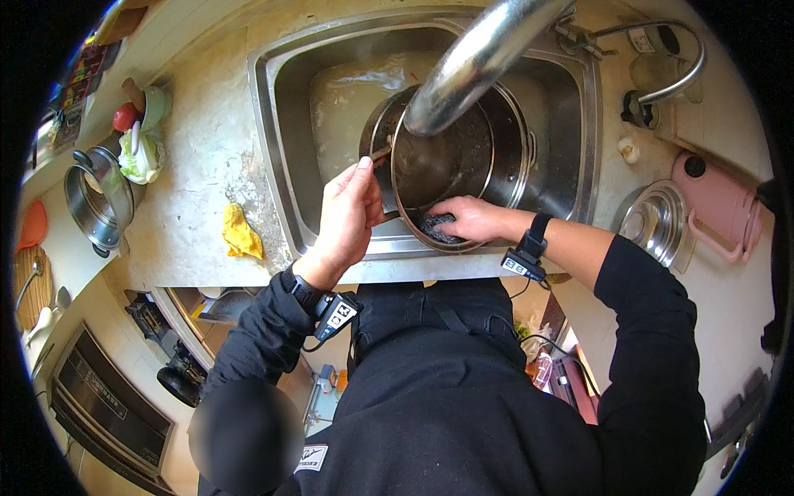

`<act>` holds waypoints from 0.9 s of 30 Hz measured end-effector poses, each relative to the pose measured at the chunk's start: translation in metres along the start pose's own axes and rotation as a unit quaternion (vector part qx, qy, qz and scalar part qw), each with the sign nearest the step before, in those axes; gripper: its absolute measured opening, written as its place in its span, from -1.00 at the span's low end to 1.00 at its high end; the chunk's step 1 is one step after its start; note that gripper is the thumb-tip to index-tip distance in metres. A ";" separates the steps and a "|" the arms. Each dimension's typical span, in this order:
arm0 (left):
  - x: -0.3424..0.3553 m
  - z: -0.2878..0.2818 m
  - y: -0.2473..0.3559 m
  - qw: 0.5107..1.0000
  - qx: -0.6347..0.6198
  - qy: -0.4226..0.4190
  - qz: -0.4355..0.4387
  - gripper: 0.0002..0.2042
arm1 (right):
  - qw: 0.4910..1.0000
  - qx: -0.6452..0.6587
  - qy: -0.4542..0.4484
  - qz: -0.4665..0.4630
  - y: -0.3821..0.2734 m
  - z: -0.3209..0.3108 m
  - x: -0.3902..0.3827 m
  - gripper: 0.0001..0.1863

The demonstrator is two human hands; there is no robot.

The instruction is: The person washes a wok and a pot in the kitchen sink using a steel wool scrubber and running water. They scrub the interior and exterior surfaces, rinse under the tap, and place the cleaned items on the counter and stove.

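Because the pot (455,183) must be steadied, presumably: its handle (381,154) is gripped by the left hand (347,213), fingers curled.
Scrubber (431,229): covered by the right hand (473,218), fingers bunched, apparently for pressure.

Grips a pan (447,169) with the left hand (347,211); holds a dark scrubber (434,228) against its inside with the right hand (473,220). Stands at a steel sink (263,124) with a tap (471,66) over the pan; has a yellow cloth (241,233) on the counter (194,186).
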State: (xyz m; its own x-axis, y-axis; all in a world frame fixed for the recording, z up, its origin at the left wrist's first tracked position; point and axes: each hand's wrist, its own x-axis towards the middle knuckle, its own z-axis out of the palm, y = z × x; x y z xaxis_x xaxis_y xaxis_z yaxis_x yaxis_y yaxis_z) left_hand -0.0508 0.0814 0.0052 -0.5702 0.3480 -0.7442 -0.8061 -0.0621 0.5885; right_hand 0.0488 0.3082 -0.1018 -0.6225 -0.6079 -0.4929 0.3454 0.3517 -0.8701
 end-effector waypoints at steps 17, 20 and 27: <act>0.001 -0.003 -0.002 1.000 0.012 0.011 0.020 -0.67 | 0.815 -0.541 0.104 0.180 0.016 -0.040 -0.009 -0.72; 0.005 -0.003 -0.001 0.999 0.022 0.015 0.023 -0.65 | 0.957 -0.267 -0.112 -0.017 0.015 -0.044 -0.007 -0.65; 0.008 -0.004 0.000 0.999 0.026 0.020 0.025 -0.64 | 0.796 -0.584 0.130 0.093 0.035 -0.070 0.055 -0.81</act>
State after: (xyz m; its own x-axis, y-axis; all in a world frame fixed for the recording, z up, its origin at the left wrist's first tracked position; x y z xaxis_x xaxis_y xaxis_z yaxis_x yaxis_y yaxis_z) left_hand -0.0558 0.0798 -0.0019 -0.6162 0.3075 -0.7251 -0.7677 -0.0292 0.6401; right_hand -0.0231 0.3369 -0.1586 -0.8137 -0.3542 -0.4610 -0.3454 0.9324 -0.1068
